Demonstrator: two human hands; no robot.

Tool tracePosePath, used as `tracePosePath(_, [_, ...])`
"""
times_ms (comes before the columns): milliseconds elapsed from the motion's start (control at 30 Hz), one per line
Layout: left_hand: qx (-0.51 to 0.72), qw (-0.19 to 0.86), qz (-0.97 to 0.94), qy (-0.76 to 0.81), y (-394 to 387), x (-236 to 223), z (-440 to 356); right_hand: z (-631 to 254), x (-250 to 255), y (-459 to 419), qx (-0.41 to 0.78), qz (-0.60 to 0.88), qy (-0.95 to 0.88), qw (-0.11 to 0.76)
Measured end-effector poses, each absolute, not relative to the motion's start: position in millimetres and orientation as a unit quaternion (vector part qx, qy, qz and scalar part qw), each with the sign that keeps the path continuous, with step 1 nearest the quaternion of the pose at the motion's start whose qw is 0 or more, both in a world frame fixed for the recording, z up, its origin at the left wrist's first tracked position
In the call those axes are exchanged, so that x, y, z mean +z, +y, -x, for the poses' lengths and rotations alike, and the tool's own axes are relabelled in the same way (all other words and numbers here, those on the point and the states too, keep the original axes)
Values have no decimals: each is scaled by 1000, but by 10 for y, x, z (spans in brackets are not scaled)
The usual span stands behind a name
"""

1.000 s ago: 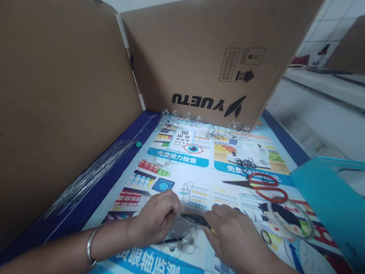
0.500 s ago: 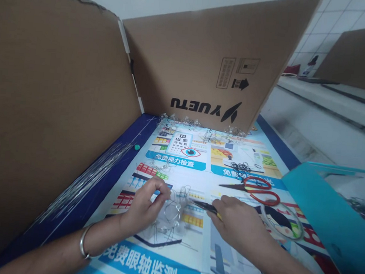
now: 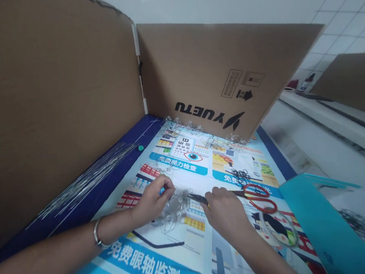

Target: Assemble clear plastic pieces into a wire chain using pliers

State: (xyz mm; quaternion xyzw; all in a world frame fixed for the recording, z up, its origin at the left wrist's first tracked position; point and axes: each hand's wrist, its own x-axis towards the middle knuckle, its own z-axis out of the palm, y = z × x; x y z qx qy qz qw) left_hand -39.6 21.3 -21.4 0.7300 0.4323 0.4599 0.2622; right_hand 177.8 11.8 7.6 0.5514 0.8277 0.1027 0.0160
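Observation:
My left hand (image 3: 154, 198) is closed in a pinch on a thin, looped wire piece (image 3: 172, 213), which hangs below and right of the fingertips. My right hand (image 3: 225, 208) is wrapped round black-nosed pliers (image 3: 198, 197) with a bit of yellow at the grip. Their narrow jaws point left, at the upper right part of the wire piece. Whether the jaws touch the wire, I cannot tell. Just beyond my right hand lie scissors (image 3: 262, 198) with red handles, their blades partly hidden behind that hand.
Straight cut wires (image 3: 91, 175) lie along the left cardboard wall (image 3: 59, 77). Dark wire rings (image 3: 240, 177) lie behind the scissors, and a wire coil (image 3: 293, 238) is to the right. A turquoise box (image 3: 322, 228) holds tangled wire. Wire pieces (image 3: 186, 125) line the back cardboard panel (image 3: 208, 70).
My view has tilted up slightly. The pliers have come closer to my left hand, and my right hand now covers part of the scissor blades. Both hands keep their grip.

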Motion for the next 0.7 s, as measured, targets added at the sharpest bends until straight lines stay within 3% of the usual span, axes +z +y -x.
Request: tracePosePath(700, [437,366,-720,395,245,-247,379,-1910,-118,120,153,-503,850,-37])
